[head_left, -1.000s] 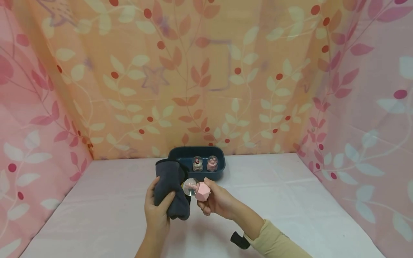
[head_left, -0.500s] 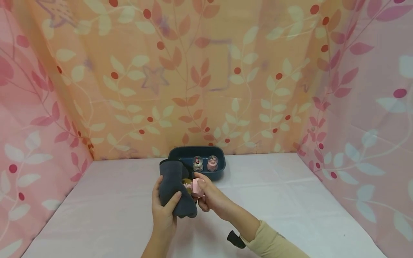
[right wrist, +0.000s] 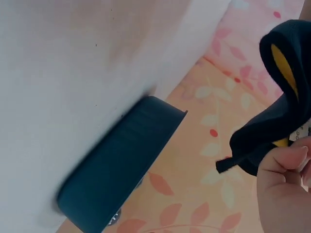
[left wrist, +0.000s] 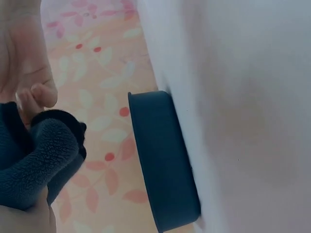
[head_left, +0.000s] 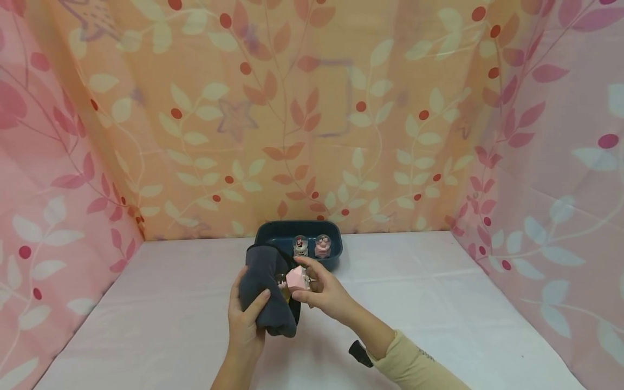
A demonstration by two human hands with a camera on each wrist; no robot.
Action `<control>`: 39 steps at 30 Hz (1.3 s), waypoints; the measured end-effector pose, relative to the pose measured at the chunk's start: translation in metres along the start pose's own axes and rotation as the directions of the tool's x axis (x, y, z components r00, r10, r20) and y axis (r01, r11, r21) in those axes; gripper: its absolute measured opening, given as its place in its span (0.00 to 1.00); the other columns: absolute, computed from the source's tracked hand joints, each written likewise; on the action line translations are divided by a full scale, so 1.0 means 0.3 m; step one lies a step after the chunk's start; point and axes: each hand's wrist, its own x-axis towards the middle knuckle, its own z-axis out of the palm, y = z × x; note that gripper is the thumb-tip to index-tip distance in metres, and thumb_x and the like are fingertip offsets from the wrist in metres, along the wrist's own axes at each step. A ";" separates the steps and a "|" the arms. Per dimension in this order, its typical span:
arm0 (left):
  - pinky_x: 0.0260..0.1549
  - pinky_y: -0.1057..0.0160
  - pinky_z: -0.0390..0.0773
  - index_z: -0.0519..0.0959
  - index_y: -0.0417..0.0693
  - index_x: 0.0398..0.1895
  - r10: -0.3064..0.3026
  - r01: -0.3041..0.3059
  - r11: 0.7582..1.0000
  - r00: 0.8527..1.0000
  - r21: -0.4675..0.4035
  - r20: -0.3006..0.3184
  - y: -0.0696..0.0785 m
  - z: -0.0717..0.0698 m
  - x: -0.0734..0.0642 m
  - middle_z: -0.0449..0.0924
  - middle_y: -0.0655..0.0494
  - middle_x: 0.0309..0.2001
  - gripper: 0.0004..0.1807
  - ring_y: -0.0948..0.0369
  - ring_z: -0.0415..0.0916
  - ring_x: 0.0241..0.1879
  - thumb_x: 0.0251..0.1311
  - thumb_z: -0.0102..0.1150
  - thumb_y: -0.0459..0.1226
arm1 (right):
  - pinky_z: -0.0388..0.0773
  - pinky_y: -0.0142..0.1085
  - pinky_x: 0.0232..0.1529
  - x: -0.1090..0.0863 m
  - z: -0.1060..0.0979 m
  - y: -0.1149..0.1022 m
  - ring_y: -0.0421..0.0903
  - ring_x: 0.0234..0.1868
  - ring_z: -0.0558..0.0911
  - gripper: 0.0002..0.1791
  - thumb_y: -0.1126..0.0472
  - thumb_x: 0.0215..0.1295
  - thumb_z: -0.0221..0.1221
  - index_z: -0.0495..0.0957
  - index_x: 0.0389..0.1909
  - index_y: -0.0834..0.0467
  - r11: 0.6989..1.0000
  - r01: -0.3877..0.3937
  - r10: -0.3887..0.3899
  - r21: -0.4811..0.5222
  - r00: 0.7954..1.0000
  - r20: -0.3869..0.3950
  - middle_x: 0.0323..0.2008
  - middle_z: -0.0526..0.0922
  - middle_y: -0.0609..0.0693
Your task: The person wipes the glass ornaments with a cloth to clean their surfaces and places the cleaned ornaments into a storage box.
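Note:
My left hand grips a folded blue-grey fleece cloth with black edging, thumb across its front. In the right wrist view the cloth shows a yellow inner side and a small dark loop. With thumb and fingers, my right hand holds a snow globe by its faceted pink base. The globe end points left into the fold of the cloth, mostly hidden there. In the left wrist view, fingers of my right hand show just beyond the cloth.
Behind the hands stands a dark blue tray against the floral curtain. Two more snow globes are inside, one with a white base and one pink. A black piece shows beneath my right wrist, over the white tabletop.
My right hand has brought the snow globe left into the cloth's fold and shifted its fingers on the base. My left hand and the cloth have moved slightly right.

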 end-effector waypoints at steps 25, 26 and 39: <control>0.38 0.72 0.77 0.68 0.40 0.65 0.376 -0.312 0.859 0.923 0.406 -0.086 -0.076 0.036 -0.024 0.71 0.55 0.48 0.32 0.61 0.72 0.45 0.53 0.59 0.21 | 0.59 0.28 0.16 -0.007 0.063 0.011 0.38 0.15 0.63 0.28 0.38 0.69 0.51 0.64 0.46 0.61 0.988 -0.146 0.147 0.055 0.989 -0.008 0.18 0.68 0.47; 0.38 0.71 0.77 0.68 0.40 0.64 0.374 -0.311 0.866 0.923 0.392 -0.095 -0.075 0.035 -0.023 0.71 0.55 0.48 0.32 0.62 0.73 0.44 0.53 0.58 0.20 | 0.59 0.27 0.16 -0.006 0.063 0.010 0.39 0.16 0.63 0.27 0.40 0.70 0.51 0.64 0.46 0.62 0.986 -0.155 0.156 0.061 0.988 -0.010 0.19 0.68 0.47; 0.42 0.69 0.78 0.71 0.48 0.63 0.283 -0.244 0.939 0.948 0.241 -0.143 -0.046 0.023 0.002 0.70 0.52 0.53 0.31 0.59 0.72 0.49 0.55 0.53 0.19 | 0.61 0.27 0.16 -0.011 0.037 0.018 0.37 0.12 0.63 0.33 0.29 0.69 0.36 0.70 0.37 0.55 0.890 -0.297 0.251 0.346 0.952 0.173 0.15 0.67 0.45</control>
